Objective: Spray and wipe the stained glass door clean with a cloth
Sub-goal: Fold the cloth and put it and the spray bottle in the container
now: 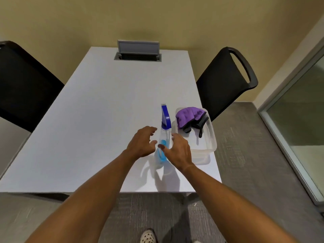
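Observation:
A clear spray bottle (164, 135) with a blue trigger head and blue liquid stands on the white table (98, 120) near its front right corner. My left hand (142, 143) hovers just left of the bottle, fingers spread and loosely curved, holding nothing. My right hand (178, 151) is at the bottle's right side, thumb across the front of its lower body, fingers relaxed; no grip shows. A purple and grey cloth (191, 118) lies in a clear plastic tub (208, 146) right of the bottle. The glass door (301, 109) is at the far right.
Two black chairs flank the table, one on the left (22, 85) and one on the right (228, 81). A grey cable hatch (138, 50) stands open at the table's far end. Grey carpet (245, 155) runs between table and door.

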`<act>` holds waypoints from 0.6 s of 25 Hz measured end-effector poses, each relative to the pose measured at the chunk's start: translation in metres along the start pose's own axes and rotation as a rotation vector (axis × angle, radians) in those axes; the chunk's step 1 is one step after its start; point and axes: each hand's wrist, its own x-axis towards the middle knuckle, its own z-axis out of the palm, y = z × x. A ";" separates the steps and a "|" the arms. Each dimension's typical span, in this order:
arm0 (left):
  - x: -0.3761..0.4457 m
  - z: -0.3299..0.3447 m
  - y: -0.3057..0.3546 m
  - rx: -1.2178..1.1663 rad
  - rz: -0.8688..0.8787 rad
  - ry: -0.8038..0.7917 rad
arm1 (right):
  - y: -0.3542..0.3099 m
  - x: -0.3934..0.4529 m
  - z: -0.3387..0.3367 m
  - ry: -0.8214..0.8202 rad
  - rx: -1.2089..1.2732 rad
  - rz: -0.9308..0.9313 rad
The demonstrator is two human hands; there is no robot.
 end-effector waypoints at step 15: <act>0.028 -0.022 -0.010 -0.184 0.226 -0.063 | -0.017 0.006 -0.010 0.119 0.247 -0.035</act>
